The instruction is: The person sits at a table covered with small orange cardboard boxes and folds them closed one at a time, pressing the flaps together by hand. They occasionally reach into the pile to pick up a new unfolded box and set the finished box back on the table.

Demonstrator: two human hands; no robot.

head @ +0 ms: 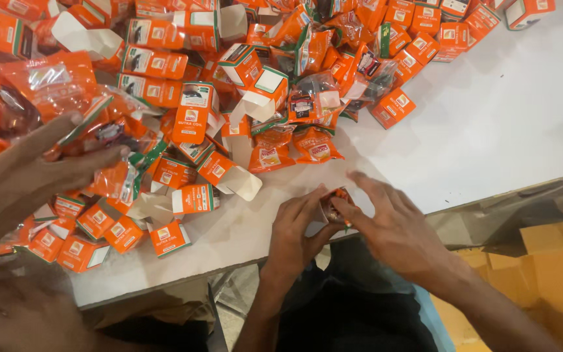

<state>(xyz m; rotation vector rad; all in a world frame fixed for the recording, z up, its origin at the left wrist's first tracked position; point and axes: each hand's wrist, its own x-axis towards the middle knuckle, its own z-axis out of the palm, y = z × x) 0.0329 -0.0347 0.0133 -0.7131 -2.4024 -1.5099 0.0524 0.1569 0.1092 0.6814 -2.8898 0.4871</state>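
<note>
At the near edge of the white table (490, 124), the person's left hand (298, 225) and right hand (392, 225) meet around one small orange box (335, 207), which sits just inside that edge, roughly midway along it. The fingers of both hands are curled onto the box from either side, the left thumb and forefinger pinching its left end and the right fingertips pressing its right end, so both hands are grasping it; most of the box is hidden under them and only a bit of orange and dark print shows between the fingers. Beyond it, toward the far edge and the far left corner, lies a big heap of orange boxes (190, 117), some shut, some with white flaps standing open, mixed with crinkled orange plastic packets (314, 145). A few single boxes lie near the near edge left of the hands, one of them (169, 238) flat just beside the table's rim. At the left side another person's hand (40, 166) reaches over the heap with fingers spread and loose, resting on clear-and-orange packets. The right half of the table is bare white. Below the near edge, at the right, stands a yellow-brown cardboard carton (542, 267), and dark clothing shows between the person's forearms.
</note>
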